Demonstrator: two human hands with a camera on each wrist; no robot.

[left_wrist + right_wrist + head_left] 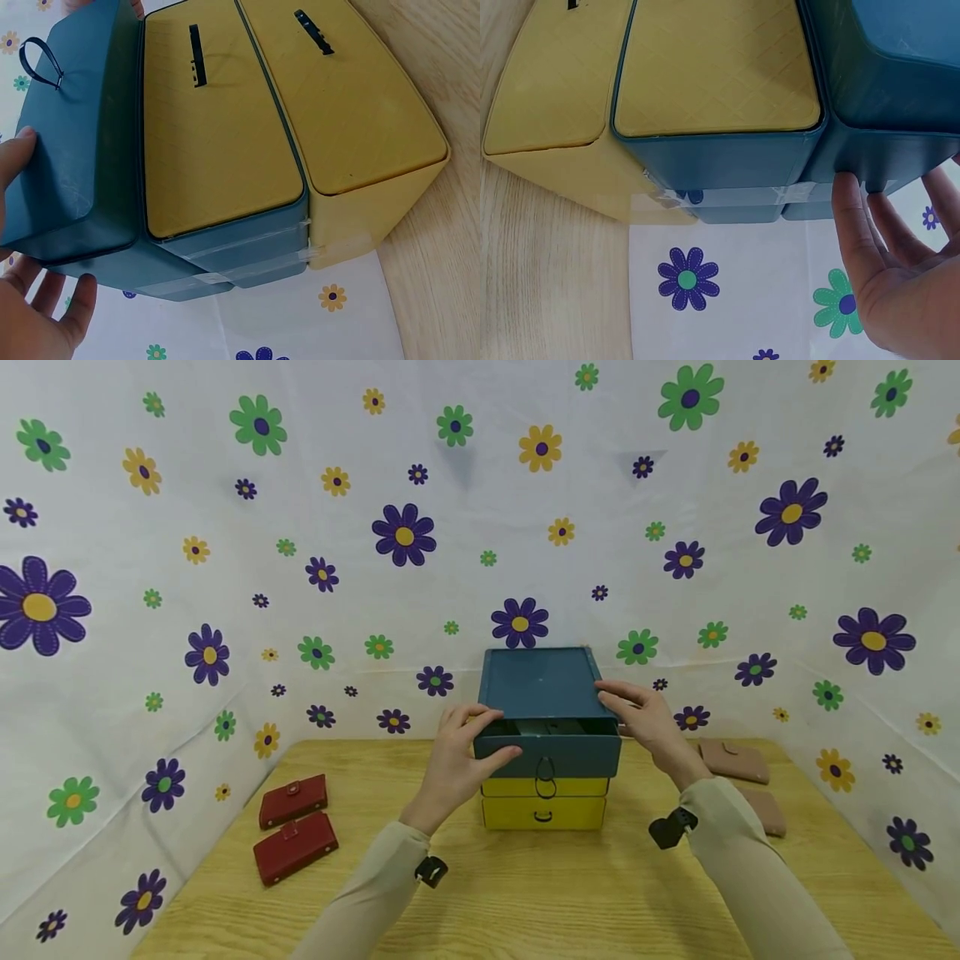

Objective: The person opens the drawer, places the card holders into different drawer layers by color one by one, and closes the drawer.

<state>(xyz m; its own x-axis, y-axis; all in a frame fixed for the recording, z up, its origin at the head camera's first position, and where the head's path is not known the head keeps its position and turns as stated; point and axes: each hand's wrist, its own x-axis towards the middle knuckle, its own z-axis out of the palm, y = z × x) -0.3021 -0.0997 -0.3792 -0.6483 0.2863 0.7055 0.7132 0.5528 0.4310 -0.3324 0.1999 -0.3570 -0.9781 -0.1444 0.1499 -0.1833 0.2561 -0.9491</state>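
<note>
Drawer (547, 757) ajar, pale contents (534, 727) inside; yellow drawers (517, 812) closed; fingers (847, 199) touching cabinet (540, 681).

Has, on the worktop (517, 902), a drawer stack (572, 758) before the backdrop (517, 477), with two wallets (306, 850) to its left and two more wallets (738, 765) to its right.

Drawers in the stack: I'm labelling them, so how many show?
3: partly open blue rectangular drawer on top, yellow rectangular middle drawer below, yellow rectangular bottom drawer beneath both.

the blue drawer (573, 757) hides most of its seemingly pale contents (534, 727).
</note>
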